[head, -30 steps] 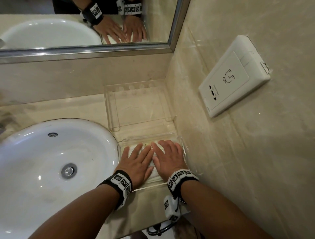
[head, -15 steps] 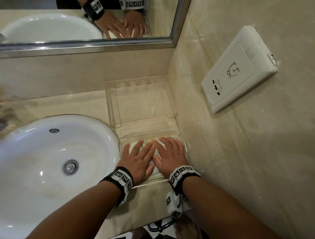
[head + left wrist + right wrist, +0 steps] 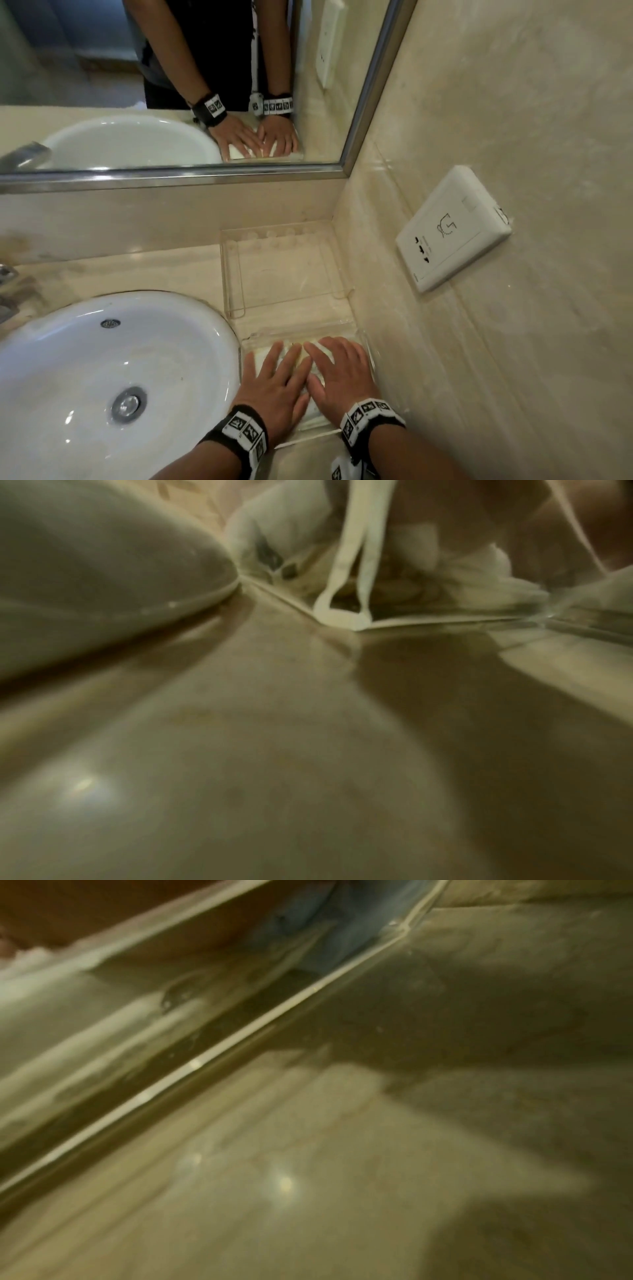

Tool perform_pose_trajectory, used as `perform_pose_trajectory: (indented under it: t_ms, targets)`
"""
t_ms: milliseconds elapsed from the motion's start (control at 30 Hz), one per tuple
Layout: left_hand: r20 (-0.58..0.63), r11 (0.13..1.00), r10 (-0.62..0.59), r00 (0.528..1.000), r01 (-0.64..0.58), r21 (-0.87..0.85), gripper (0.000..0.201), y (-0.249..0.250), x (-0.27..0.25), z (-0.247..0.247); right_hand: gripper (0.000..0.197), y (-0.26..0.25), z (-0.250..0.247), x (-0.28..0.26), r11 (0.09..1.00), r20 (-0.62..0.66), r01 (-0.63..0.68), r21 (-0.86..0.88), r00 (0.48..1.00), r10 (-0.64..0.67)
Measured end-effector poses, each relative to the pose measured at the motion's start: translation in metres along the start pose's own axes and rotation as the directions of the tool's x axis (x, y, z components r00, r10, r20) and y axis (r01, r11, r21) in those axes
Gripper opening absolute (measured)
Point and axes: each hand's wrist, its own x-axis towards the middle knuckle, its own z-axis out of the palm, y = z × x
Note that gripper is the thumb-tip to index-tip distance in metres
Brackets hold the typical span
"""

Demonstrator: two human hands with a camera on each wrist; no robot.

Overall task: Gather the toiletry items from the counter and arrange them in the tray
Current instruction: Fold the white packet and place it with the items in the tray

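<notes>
A clear plastic tray [image 3: 360, 337] sits on the counter in the corner between the basin and the right wall. Pale wrapped toiletry packets [image 3: 263, 358] lie inside it, mostly hidden under my hands. My left hand [image 3: 274, 380] lies flat on the packets with straight fingers. Beside it, my right hand [image 3: 337, 371] presses flat on them too, fingertips near the tray's far rim. The left wrist view shows the tray's near corner [image 3: 352, 624] and white packets [image 3: 472, 577] through its wall. In the right wrist view the tray's edge [image 3: 240, 1039] runs diagonally, blurred.
A second clear tray [image 3: 284, 270], holding nothing, stands behind the first against the back wall. A white basin [image 3: 102, 377] fills the left of the counter. On the right wall is a white socket plate [image 3: 452, 228]. A mirror [image 3: 171, 85] hangs above.
Both hands stay flat on the packets in the tray. The head view has tilted up, so more of the mirror shows.
</notes>
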Motion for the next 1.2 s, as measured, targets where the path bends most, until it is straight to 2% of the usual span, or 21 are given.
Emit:
perform_pose_trajectory:
  t_ms: [167,267,400,567,633,667,700,833,933,1000,1100,1200]
  targets:
    - [0.009,0.999,0.013,1.0,-0.013,0.041,0.064,-0.003,-0.005,-0.006,0.059,-0.003,-0.012,-0.003,1.0,0.053,-0.01,-0.027,0.999,0.012]
    - [-0.009,0.998,0.03,1.0,-0.029,0.06,0.064,-0.009,-0.008,-0.017,0.063,-0.009,-0.024,-0.012,0.997,0.052,-0.075,-0.027,0.996,0.077]
    - [-0.012,0.995,-0.083,0.996,0.083,0.063,0.076,-0.019,-0.017,-0.036,0.054,-0.011,-0.028,-0.035,0.974,-0.088,-0.214,0.079,0.971,0.221]
    - [0.047,0.981,-0.187,0.981,0.185,0.051,0.089,-0.035,-0.04,-0.049,0.043,-0.013,-0.029,-0.071,0.934,-0.092,-0.308,0.179,0.94,0.327]
    - [0.09,0.98,-0.192,0.977,0.186,0.067,0.092,-0.039,-0.048,-0.05,0.026,-0.015,-0.031,-0.083,0.91,-0.045,-0.34,0.237,0.932,0.36]
    - [0.107,0.981,-0.188,0.976,0.181,0.074,0.094,-0.04,-0.051,-0.051,0.014,-0.016,-0.033,-0.088,0.886,0.009,-0.382,0.265,0.919,0.393]
    - [0.119,0.982,-0.182,0.976,0.173,0.08,0.096,-0.039,-0.052,-0.052,0.011,-0.017,-0.036,-0.091,0.856,0.08,-0.434,0.282,0.9,0.429]
    - [0.148,0.989,-0.124,0.981,0.111,0.094,0.104,-0.036,-0.055,-0.049,0.041,-0.017,-0.036,-0.1,0.755,0.278,-0.596,0.275,0.801,0.531]
    - [0.164,0.993,-0.055,0.985,0.037,0.111,0.107,-0.032,-0.057,-0.041,0.044,-0.021,-0.028,-0.099,0.72,0.365,-0.629,0.293,0.77,0.523]
    - [0.172,0.994,-0.037,0.984,0.018,0.111,0.11,-0.029,-0.057,-0.035,0.048,-0.025,-0.024,-0.098,0.633,0.409,-0.679,0.372,0.732,0.545]
    - [0.168,0.995,-0.061,0.984,0.046,0.094,0.112,-0.024,-0.057,-0.03,0.042,-0.031,-0.021,-0.095,0.379,0.479,-0.756,0.534,0.64,0.601]
    - [0.153,0.993,-0.085,0.985,0.072,0.094,0.114,-0.022,-0.056,-0.031,0.039,-0.034,-0.016,-0.089,0.131,0.581,-0.791,0.597,0.539,0.61]
